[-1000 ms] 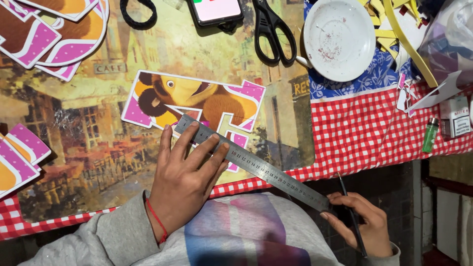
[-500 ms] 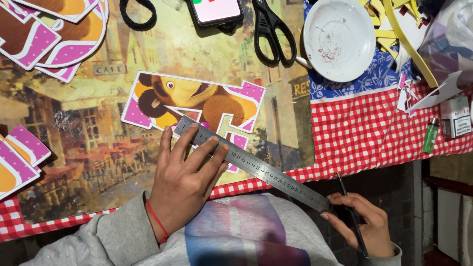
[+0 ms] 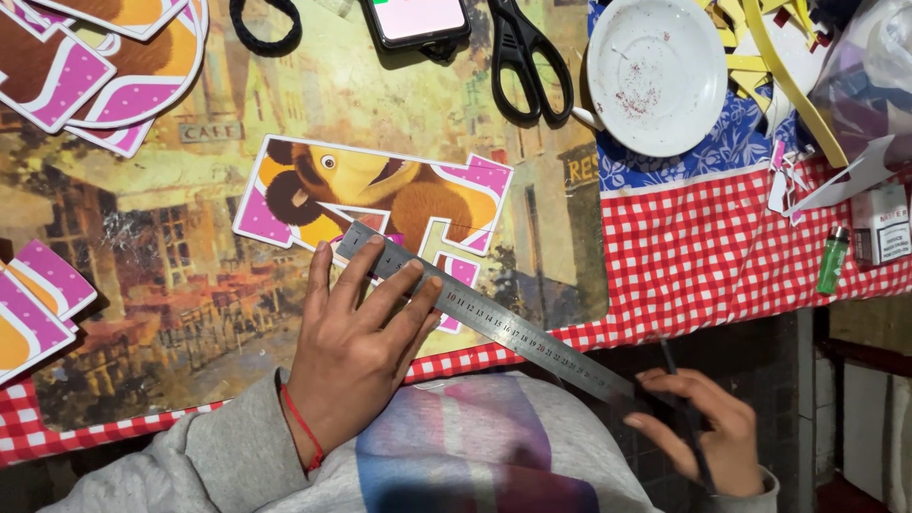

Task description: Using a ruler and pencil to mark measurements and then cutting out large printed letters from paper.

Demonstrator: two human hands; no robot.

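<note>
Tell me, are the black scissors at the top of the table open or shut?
Shut. The black scissors lie flat on the table mat, handle loops side by side and nearly touching; the blades run out of frame.

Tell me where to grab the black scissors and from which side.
Take the black scissors by the two finger loops at their lower end, coming from the near edge of the table. The loops point toward the person and lie flat and free; the blades run off the top edge, between the phone and the white plate.

I wear grey sleeves; a thin red string bracelet [image 3: 302,427] circles my left wrist, lower left of frame.
</note>
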